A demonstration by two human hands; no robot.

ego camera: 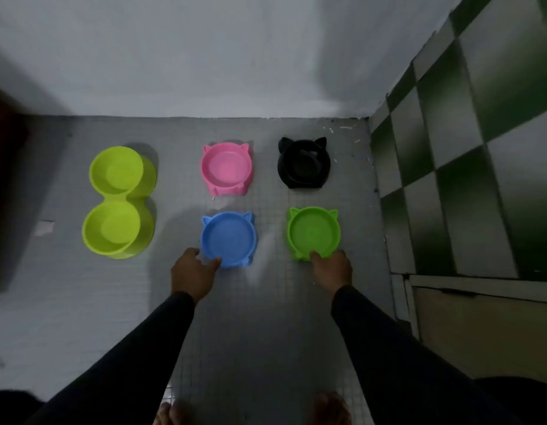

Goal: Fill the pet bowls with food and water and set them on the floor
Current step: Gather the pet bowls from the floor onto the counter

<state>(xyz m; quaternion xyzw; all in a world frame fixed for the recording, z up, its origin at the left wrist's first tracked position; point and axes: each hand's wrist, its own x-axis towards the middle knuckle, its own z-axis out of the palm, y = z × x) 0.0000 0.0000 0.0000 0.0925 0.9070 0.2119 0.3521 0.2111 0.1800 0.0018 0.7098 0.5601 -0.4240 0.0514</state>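
Left hand grips blue bowl; right hand green bowl.

Five empty bowls are lying upright on the floor: lime double bowl at nine o'clock, pink bowl and black bowl at twelve, blue bowl and green bowl at six.

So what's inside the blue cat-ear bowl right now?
The blue bowl shows only its own bare blue bottom: no kibble visible, and the dim picture cannot rule out water. The left hand covers a little of its near rim.
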